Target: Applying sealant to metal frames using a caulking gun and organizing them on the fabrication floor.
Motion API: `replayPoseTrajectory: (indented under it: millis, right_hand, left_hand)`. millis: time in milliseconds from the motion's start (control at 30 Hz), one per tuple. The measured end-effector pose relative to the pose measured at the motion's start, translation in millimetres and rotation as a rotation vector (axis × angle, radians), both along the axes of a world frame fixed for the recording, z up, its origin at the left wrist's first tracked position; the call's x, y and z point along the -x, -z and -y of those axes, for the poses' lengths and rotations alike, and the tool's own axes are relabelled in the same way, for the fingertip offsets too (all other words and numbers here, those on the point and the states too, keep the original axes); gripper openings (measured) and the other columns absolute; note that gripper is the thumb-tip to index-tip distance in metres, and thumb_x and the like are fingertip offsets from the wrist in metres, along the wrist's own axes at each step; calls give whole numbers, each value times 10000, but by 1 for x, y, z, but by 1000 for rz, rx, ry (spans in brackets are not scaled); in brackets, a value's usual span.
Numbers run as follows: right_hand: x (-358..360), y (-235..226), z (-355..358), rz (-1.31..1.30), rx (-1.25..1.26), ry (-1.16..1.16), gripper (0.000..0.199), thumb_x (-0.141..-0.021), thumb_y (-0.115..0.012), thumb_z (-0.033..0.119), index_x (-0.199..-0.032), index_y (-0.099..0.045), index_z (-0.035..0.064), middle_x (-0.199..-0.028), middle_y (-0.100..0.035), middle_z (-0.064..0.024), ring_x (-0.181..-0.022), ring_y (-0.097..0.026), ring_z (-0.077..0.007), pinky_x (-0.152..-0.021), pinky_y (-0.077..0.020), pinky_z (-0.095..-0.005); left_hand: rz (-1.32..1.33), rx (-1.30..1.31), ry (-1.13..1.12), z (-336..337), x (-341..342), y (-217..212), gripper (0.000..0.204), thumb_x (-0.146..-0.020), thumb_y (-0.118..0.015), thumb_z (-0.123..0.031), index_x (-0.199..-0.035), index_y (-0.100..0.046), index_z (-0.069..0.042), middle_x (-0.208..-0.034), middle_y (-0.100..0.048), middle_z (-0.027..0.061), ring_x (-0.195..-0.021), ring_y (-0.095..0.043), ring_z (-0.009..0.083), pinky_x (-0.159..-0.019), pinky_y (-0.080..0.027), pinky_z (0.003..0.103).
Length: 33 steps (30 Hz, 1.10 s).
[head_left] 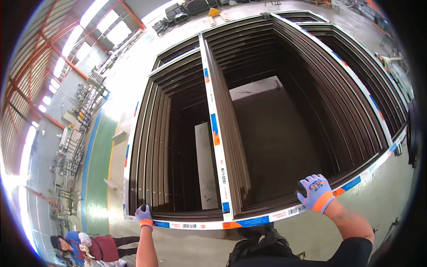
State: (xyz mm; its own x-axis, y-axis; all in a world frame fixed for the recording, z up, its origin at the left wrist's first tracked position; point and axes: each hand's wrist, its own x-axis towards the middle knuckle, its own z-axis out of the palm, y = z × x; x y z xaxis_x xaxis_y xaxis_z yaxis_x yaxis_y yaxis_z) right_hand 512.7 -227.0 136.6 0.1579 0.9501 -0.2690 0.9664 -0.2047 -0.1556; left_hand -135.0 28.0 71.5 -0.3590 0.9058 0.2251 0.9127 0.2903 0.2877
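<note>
A tall stack of dark brown window frames point(243, 155) stands before me. Strips of white, blue and orange protective film cover the top window frame point(187, 224). Near its front left corner, my left hand point(144, 217), in a grey-purple work glove with an orange cuff, has its fingers closed over the front bar. My right hand point(316, 194), gloved alike, curls over the same bar to the right of the middle upright. Its thumb points inward, and part of its grip is hidden under the palm.
Another person point(95, 249) in a dark red apron stands at the lower left. A green floor lane point(98, 155) with a blue edge runs along the left, beside racks of metal parts point(73, 142). A yellow pallet jack point(215, 13) stands beyond the stack.
</note>
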Motion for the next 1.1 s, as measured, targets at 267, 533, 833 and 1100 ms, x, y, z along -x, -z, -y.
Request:
replayPoseTrajectory:
  millis: [267,533,833,1100]
  right_hand:
    - [0,-3,3,7,65,3,493,-892,-562,465,-1187,-625,75,-1094,-639,-110,-1097,-572,-268,-993,-394,-412]
    - [0,-3,3,13,53,-4,495,-869,-588,457,-1178,-626,72,-1098,-638,-119,-1093,-570,-283,-986,-401,-414]
    - [-1,3,3,4,18,6,482,-858,-605,445,-1157,-636,68,-1076,-644,-121,-1074,-580,-286,-982,-405,-418]
    - [0,1,4,28,-17,-14,447,-885,-575,438,-1129,-650,71,-1055,-649,-113,-1061,-586,-266,-968,-408,-403]
  left_hand:
    - [24,21,21,0,-8,-4,306,-858,-704,-327,-1016,-731,-67,-982,-725,154,-925,-689,329,-851,-530,411]
    - [-51,19,-8,1,-6,-1,314,-863,-694,-338,-1013,-725,-63,-997,-722,151,-932,-685,331,-847,-527,417]
    - [-38,50,-5,-2,-2,-1,326,-871,-685,-346,-1038,-722,-68,-1035,-716,156,-954,-677,338,-858,-523,423]
    - [12,51,13,0,-6,-3,344,-872,-681,-358,-1045,-719,-64,-1037,-716,155,-967,-674,339,-878,-514,416]
